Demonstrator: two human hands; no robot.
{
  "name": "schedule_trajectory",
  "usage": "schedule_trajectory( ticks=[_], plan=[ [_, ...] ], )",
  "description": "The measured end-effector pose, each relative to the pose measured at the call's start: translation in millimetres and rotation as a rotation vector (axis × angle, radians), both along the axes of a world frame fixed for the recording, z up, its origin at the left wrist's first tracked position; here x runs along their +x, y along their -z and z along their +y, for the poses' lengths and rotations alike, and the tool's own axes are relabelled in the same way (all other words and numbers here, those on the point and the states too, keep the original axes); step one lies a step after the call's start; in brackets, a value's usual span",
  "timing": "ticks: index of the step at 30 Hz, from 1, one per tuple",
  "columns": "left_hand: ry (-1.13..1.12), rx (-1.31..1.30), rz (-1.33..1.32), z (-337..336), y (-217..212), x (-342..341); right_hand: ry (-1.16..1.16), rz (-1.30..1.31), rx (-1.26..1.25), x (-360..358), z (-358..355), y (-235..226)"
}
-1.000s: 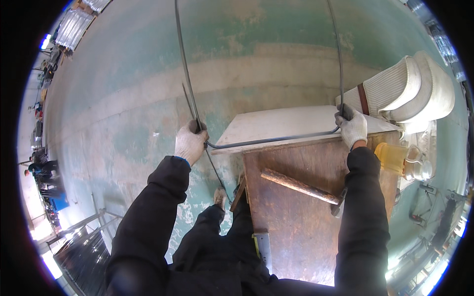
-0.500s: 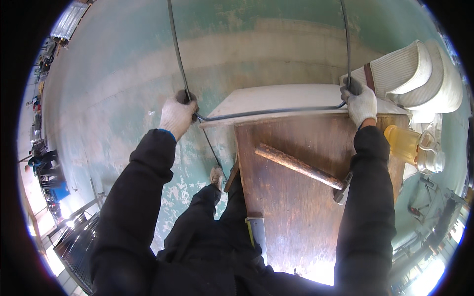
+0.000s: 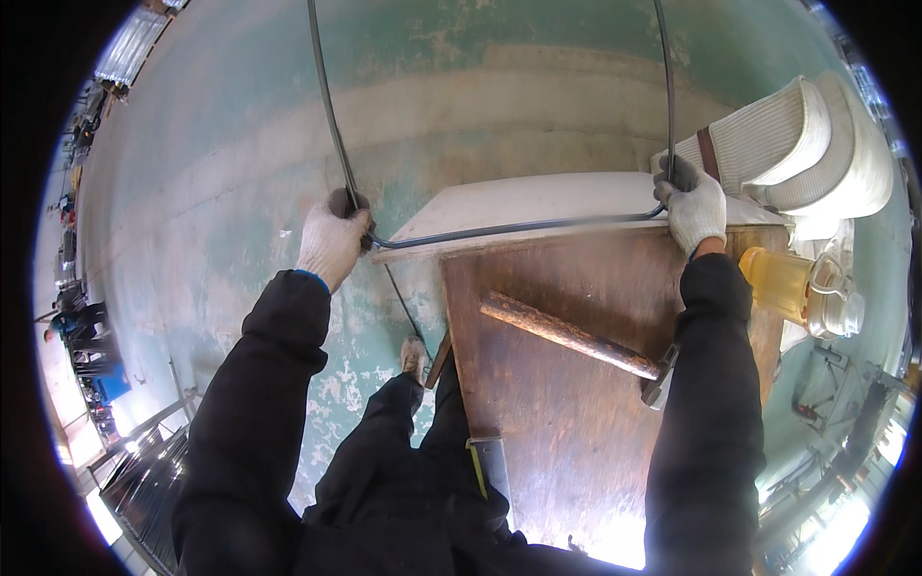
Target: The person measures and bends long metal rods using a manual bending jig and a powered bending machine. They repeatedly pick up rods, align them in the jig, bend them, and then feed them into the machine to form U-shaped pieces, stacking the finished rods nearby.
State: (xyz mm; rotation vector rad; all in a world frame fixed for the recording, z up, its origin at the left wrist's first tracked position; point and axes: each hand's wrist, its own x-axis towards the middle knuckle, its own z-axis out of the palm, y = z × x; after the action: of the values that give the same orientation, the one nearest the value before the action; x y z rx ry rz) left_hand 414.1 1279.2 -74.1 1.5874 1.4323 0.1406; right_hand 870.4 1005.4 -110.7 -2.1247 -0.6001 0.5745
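A dark bent metal rod [image 3: 519, 229] makes a wide U, its crosspiece towards me and its two long legs running off past the top of the view. My left hand [image 3: 333, 236], in a white knitted glove with grey fingers, is closed round the rod just above the left bend. At the right bend my right hand [image 3: 691, 204], gloved alike, is also closed on it. The crosspiece passes over the pale far strip of a brown wooden tabletop [image 3: 557, 394]. A hammer [image 3: 576, 336] with a worn wooden handle lies on the wood, its head beside my right forearm.
Right of the tabletop stand a clear jug of yellow liquid [image 3: 774, 281] and white ribbed rolls [image 3: 768, 134]. A steel bracket-like piece [image 3: 492, 468] sits at the table's near left edge. Worn green floor [image 3: 221, 192] spreads beyond. Another person [image 3: 77, 322] is far left.
Both hands and the rod have shifted slightly left in the view, the left hand also a little lower. The table and hammer appear slightly shifted too. Both hands keep their hold.
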Motion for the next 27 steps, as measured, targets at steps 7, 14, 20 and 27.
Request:
schedule_trajectory(
  ticks=[7,14,20,27],
  plan=[
    [0.032,0.055,-0.02,1,-4,1,0.004,-0.001,-0.002,3,1,1],
    [0.019,0.031,-0.007,2,3,-4,-0.014,-0.021,-0.008,5,0,3],
    [0.029,0.01,0.029,-1,-7,-1,-0.016,-0.016,-0.069,2,2,-2],
    [0.029,0.009,0.031,0,-1,3,-0.041,-0.077,-0.073,12,-1,9]
  ],
)
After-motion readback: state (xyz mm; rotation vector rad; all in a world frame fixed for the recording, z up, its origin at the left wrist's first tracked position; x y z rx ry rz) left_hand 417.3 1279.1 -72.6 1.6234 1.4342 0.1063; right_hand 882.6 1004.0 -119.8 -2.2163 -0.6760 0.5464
